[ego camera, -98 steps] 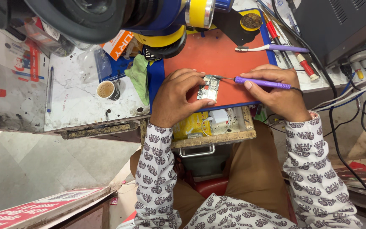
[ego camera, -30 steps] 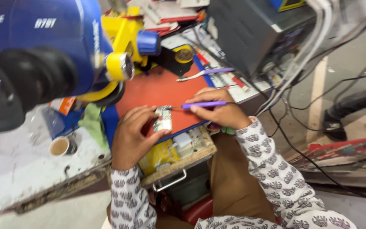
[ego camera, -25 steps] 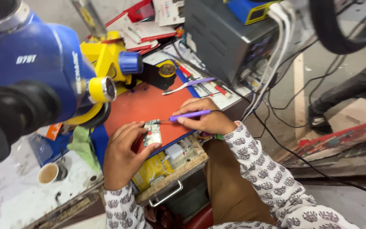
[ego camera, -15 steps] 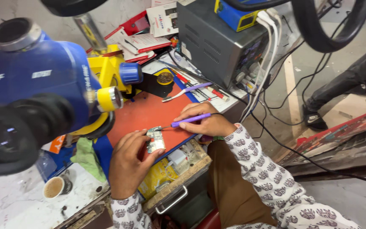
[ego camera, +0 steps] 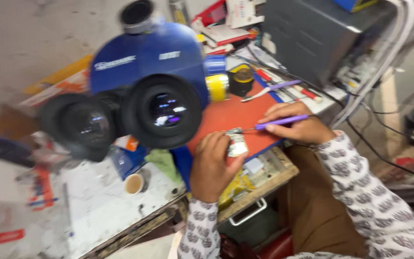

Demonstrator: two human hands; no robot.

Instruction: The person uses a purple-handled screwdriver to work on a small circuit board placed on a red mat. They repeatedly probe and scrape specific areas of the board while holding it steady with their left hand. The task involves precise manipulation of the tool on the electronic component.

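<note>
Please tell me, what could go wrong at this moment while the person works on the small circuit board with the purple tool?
1. The left hand pins the small circuit board by its edge only, so the board might slip under the purple tool in the right hand.
2. The microscope eyepieces hang very close, so the head could bump them.
3. The paper cup stands near the table edge.

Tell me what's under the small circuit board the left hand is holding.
The circuit board rests on the orange-red mat. The left hand covers its near edge, hiding what lies beneath there; the purple tool in the right hand touches its top.
</note>
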